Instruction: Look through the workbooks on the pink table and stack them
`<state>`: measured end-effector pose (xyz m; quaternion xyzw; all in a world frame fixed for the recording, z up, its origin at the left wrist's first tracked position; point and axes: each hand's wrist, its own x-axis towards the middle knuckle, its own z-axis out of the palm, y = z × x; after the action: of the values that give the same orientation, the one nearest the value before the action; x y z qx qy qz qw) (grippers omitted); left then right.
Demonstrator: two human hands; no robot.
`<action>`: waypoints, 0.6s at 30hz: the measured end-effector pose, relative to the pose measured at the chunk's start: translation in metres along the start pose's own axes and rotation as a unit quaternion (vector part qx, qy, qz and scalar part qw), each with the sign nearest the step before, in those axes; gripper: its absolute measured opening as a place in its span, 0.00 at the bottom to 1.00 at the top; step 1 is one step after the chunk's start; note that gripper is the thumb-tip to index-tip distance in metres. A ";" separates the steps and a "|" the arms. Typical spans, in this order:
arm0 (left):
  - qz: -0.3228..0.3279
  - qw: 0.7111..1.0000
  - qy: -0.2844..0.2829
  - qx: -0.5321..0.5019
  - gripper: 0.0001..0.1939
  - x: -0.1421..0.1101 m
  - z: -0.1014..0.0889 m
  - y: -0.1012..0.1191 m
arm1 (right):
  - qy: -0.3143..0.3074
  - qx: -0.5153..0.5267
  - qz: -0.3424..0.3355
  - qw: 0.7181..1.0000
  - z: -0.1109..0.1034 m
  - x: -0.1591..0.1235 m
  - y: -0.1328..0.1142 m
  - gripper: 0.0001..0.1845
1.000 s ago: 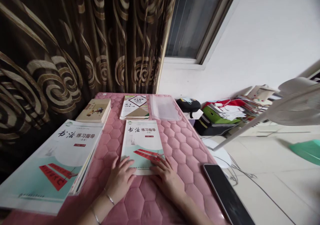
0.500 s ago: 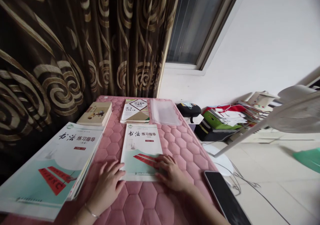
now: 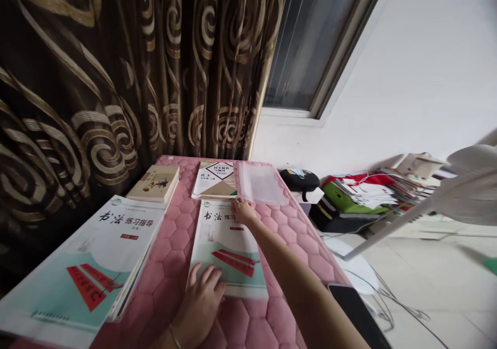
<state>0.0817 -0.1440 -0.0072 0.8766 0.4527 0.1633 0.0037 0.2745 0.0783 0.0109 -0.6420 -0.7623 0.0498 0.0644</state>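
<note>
A calligraphy workbook (image 3: 233, 240) lies face up on the pink quilted cover (image 3: 171, 240) in front of me. My left hand (image 3: 204, 297) rests on its lower left part, fingers spread and stretched out. At the workbook's upper right corner is my right hand (image 3: 244, 212), with its forearm crossing over the right edge. The right fingers are small and partly hidden, so their grip is unclear. Just beyond lies a Chinese-language exercise book (image 3: 213, 183), beside clear plastic sheets (image 3: 264, 183).
On the left, a stack topped by a matching workbook (image 3: 89, 266) lies before a tan book (image 3: 153, 183). A phone (image 3: 361, 313) is at the right edge. Beyond stand a black case (image 3: 298, 179), piled papers (image 3: 365, 191) and a white fan (image 3: 469, 183). Cables (image 3: 388, 302) run over the floor.
My right hand has moved from the workbook's lower right edge up to its top right corner. My left hand has shifted from beside the left edge onto the cover. The view has tilted slightly.
</note>
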 end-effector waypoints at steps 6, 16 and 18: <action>-0.008 0.998 0.041 0.040 0.08 -0.008 0.009 -0.002 | -0.003 -0.026 0.012 1.000 0.004 0.008 -0.001 0.19; -0.188 0.974 0.115 0.044 0.19 -0.053 0.010 -0.031 | -0.019 -0.041 0.009 0.999 -0.011 -0.027 0.019 0.18; -0.190 0.967 0.167 0.021 0.26 -0.062 0.017 -0.040 | -0.016 -0.034 0.014 0.999 -0.013 -0.044 0.027 0.16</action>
<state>0.0221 -0.1673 -0.0470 0.7347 0.6082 0.2947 -0.0594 0.3098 0.0393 0.0177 -0.6534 -0.7556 0.0349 0.0298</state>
